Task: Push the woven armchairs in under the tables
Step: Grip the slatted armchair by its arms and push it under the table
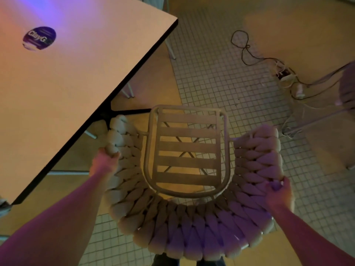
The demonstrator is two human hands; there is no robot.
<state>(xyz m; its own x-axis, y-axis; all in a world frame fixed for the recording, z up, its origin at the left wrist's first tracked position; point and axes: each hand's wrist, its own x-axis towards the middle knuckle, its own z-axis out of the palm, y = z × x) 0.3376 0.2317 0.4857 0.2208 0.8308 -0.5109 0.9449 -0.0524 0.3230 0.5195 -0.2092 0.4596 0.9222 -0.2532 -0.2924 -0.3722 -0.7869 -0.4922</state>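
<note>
Beside the pale square table's dark edge (123,81), open tiled floor (221,77) lies ahead. Left hand (103,162) and right hand (278,192) clasp the cream chunky-woven armchair (192,233), its slatted seat bare.

Armchair (192,189): 1. Tabletop (73,89): 1. Sticker (39,38): 1. Hands: 2, left (104,162), right (279,192). Power strip (287,76): 1.

The chunky cream woven armchair (192,223) has a braided pattern, tinted violet on its right side, around a pale slatted seat of 5 bands. The flat peach-toned table (63,89) has a black edge and a round dark-purple sticker (39,38) (white lettering). The floor (221,77) is small white square tiles gridded with dark grout.
</note>
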